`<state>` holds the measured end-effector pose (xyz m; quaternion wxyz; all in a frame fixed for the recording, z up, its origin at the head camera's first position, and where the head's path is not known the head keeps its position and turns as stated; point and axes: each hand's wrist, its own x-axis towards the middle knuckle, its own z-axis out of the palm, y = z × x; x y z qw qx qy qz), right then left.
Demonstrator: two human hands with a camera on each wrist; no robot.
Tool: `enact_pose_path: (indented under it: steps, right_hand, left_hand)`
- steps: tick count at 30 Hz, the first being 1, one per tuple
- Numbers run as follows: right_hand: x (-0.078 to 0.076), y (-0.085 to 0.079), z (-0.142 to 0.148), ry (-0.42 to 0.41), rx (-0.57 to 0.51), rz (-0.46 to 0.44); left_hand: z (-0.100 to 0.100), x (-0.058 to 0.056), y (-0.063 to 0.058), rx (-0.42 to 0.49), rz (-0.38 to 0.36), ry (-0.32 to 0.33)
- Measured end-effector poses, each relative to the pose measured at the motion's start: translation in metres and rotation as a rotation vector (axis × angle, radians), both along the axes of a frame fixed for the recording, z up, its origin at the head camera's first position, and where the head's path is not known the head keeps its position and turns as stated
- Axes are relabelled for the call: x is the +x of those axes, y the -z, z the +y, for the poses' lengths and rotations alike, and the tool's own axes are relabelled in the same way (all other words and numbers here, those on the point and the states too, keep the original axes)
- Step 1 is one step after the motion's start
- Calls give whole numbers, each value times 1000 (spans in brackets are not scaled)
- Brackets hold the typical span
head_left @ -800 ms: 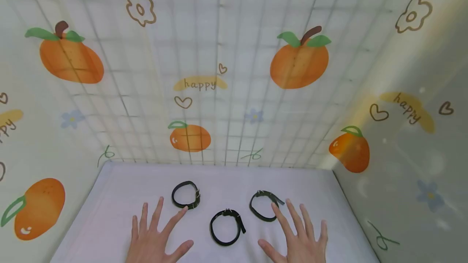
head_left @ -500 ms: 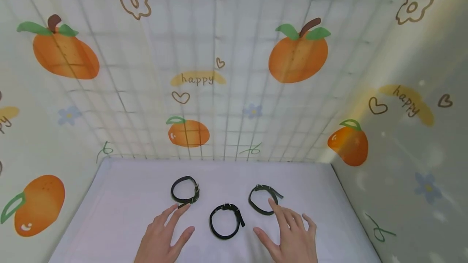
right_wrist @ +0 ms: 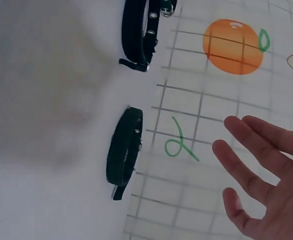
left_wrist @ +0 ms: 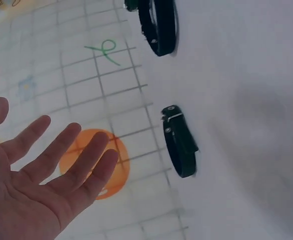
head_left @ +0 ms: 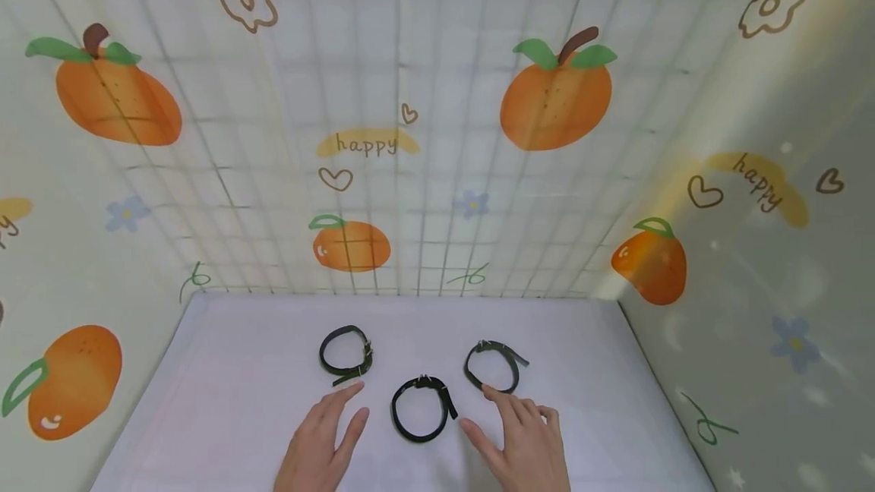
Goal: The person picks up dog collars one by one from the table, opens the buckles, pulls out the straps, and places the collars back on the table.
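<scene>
Three black buckled collars, each fastened into a loop, lie on the white table: a left collar (head_left: pixel 369 359), a middle collar (head_left: pixel 395 417) nearer the front, and a right collar (head_left: pixel 515 380). My left hand (head_left: pixel 316 439) is just in front of the left collar, fingers extended and thumb apart, holding nothing. My right hand (head_left: pixel 525 443) has its index fingertip at the front of the right collar in the head view; whether they touch is unclear. In the left wrist view the palm (left_wrist: pixel 34 200) holds nothing. In the right wrist view the fingers (right_wrist: pixel 251 175) are spread, apart from the collars.
The white tabletop (head_left: pixel 239 340) ends at a back wall covering (head_left: pixel 437 173) printed with oranges, hearts and flowers, with a wire grid showing through. Similar covering encloses the left side (head_left: pixel 68 264) and right side (head_left: pixel 786 401).
Both hands have drawn inward from a wide finger spread, their fingers now closer together and lower toward the collars. The collars stay in place; the head view has tilted slightly down.
</scene>
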<state>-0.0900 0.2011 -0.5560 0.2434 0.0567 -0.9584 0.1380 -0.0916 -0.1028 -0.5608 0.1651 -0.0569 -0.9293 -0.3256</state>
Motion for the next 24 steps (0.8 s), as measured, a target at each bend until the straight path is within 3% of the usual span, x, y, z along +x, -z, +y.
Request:
enact_pose_path:
  steps: [6,11,15,24]
  right_hand:
    - [-6,12,-10,-22,-20,-25]
    - [-11,20,-15,-34,-45,-42]
    - [-16,28,-19,-50,-73,-74]
    - [-26,49,-26,-63,-64,-155]
  left_hand:
    - [5,-6,12,87,-116,18]
    - [9,-13,22,145,-168,49]
    - [12,-19,31,174,-195,84]
    - [28,-36,57,252,-210,64]
